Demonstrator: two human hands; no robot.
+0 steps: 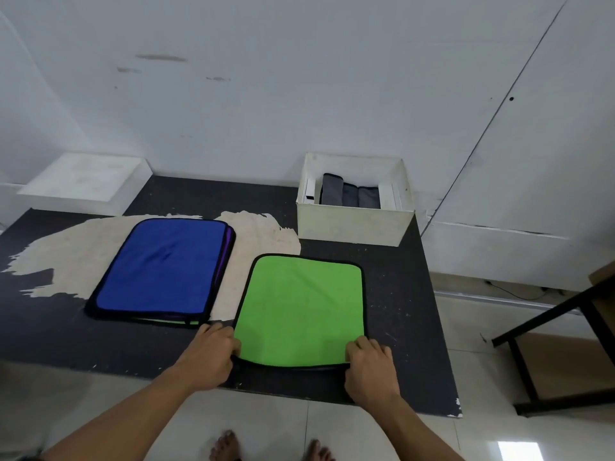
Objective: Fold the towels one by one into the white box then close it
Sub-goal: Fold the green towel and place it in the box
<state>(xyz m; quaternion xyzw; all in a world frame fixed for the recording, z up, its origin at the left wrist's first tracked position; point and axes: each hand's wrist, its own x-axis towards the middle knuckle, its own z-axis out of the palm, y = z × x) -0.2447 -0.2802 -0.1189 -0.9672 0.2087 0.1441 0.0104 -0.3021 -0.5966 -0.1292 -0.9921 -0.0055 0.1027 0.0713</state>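
A green towel (pixel 301 307) with black trim lies flat on the dark table (pixel 399 327), just in front of the open white box (pixel 352 224). My left hand (pixel 208 356) pinches its near left corner and my right hand (pixel 369 369) pinches its near right corner, with the near edge slightly lifted. Inside the box stand folded grey towels (pixel 349 194). To the left lies a stack of flat towels (pixel 163 271) with a blue one on top; purple and green edges show beneath it.
The white box lid (pixel 86 181) rests at the table's far left corner. The table top has a large worn pale patch (pixel 60 254). A dark-framed table (pixel 565 344) stands to the right. My bare feet (pixel 226 447) are on the tiled floor below.
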